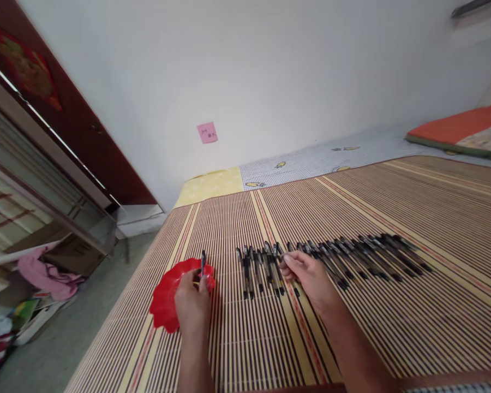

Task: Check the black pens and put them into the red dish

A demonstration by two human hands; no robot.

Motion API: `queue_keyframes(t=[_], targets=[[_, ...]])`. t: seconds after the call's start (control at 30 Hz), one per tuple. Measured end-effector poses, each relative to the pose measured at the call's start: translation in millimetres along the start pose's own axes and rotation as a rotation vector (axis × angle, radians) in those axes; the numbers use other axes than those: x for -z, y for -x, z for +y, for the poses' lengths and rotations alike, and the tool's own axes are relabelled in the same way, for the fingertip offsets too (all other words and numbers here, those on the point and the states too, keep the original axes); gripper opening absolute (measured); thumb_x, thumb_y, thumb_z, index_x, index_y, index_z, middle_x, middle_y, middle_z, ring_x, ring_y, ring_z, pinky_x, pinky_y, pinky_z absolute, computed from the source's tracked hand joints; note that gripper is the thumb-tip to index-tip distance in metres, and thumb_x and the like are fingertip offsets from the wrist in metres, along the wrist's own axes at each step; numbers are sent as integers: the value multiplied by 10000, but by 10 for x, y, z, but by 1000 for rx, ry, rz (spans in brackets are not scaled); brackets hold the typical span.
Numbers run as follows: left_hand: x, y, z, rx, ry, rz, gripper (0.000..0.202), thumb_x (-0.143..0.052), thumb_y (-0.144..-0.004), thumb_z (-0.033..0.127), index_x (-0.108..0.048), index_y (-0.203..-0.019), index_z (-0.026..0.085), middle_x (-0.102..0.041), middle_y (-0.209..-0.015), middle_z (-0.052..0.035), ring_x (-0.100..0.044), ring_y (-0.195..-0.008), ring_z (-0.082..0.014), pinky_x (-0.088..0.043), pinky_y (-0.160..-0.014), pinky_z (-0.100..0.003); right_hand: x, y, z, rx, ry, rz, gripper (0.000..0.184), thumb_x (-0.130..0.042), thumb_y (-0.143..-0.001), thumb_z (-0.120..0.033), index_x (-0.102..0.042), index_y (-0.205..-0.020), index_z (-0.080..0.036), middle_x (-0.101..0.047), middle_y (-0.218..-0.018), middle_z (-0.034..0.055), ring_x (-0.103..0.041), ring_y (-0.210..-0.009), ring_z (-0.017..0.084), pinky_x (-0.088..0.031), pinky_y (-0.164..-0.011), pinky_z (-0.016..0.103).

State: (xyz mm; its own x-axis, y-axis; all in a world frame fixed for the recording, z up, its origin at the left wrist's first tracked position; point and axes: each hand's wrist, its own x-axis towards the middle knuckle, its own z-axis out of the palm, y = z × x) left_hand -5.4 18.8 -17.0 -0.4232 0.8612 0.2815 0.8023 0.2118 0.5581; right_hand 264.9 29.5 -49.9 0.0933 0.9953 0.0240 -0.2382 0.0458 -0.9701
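My left hand point(193, 300) is closed round a black pen point(203, 263), held upright over a red scalloped bowl point(166, 297) on the striped bamboo mat point(393, 338). My right hand point(306, 273) pinches another pen point(281, 254) at the near end of a long row of black pens point(352, 256) laid side by side across the mat. The left end of the row point(256, 267) lies between my two hands.
The mat covers a bed with a yellow and patterned sheet point(294, 164) along the white wall. A pink note point(207, 132) is stuck on the wall. An orange cushion point(462, 128) lies far right. A dark cabinet point(65, 131) and cluttered floor point(33, 305) are at left.
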Motion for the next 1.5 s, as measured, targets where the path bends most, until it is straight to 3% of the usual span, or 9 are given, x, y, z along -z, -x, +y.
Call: queue_keyframes(t=[0.07,0.13,0.23,0.37,0.7,0.9,1.13,1.33,1.5], targets=[[-104,116,205,-119,102,26,229,-551,-908,252,-674,-1072,149,-726,-993,-113,-686,-868,-239,-505,-816,-323,12,-1,-2,-1,1,3,449,-730,-752,-618,-695,-849,-180,-697,-778,67,-630,-683,182,-510,-652,325],[-254,228,374,-192,131,-69,200,-543,-911,213,-666,-1053,144,-713,-999,-111,-677,-883,-225,-499,-826,-308,20,-7,-10,4,-16,20,467,-747,-724,-628,-696,-830,-176,-693,-750,61,-622,-661,175,-501,-629,316],[-466,338,494,-149,33,-203,185,-549,-901,139,-659,-1049,124,-699,-1033,-133,-665,-942,-233,-477,-830,-305,27,-22,-35,-3,-45,44,485,-780,-669,-634,-692,-793,-174,-694,-718,55,-620,-637,170,-492,-605,304],[-590,358,484,-94,-47,-251,157,-603,-867,119,-651,-1016,120,-701,-1009,-142,-668,-943,-246,-455,-802,-306,30,-34,-76,4,-62,75,483,-790,-641,-637,-680,-739,-176,-695,-705,53,-616,-609,160,-487,-593,296],[-582,306,472,-27,-152,-326,118,-608,-834,127,-669,-933,111,-740,-941,-175,-697,-897,-274,-438,-735,-315,57,3,-136,2,-96,85,449,-784,-665,-614,-681,-755,-185,-689,-717,46,-619,-628,164,-495,-597,288],[-488,316,428,7,-130,-317,115,-609,-817,170,-656,-907,117,-738,-874,-176,-704,-859,-295,-445,-715,-329,56,2,-140,-4,-78,77,468,-785,-656,-627,-681,-745,-180,-683,-703,43,-615,-633,160,-493,-598,281],[-506,274,365,29,-45,-294,174,-565,-866,157,-585,-1035,121,-735,-904,-133,-709,-861,-235,-473,-721,-280,56,-29,-94,1,-51,79,484,-781,-646,-645,-686,-735,-178,-691,-698,54,-613,-610,159,-499,-585,292],[-594,300,398,40,-92,-278,293,-458,-902,111,-524,-1187,89,-730,-999,-188,-708,-958,-273,-469,-789,-324,48,-49,-65,3,-78,88,462,-794,-636,-624,-678,-718,-184,-684,-680,41,-609,-592,154,-489,-568,284],[-592,343,486,49,-152,-290,244,-495,-938,251,-563,-1126,111,-736,-979,-192,-709,-932,-309,-460,-761,-354,65,-42,-77,3,-81,84,441,-792,-658,-601,-682,-738,-181,-682,-689,34,-611,-608,149,-486,-573,275]])
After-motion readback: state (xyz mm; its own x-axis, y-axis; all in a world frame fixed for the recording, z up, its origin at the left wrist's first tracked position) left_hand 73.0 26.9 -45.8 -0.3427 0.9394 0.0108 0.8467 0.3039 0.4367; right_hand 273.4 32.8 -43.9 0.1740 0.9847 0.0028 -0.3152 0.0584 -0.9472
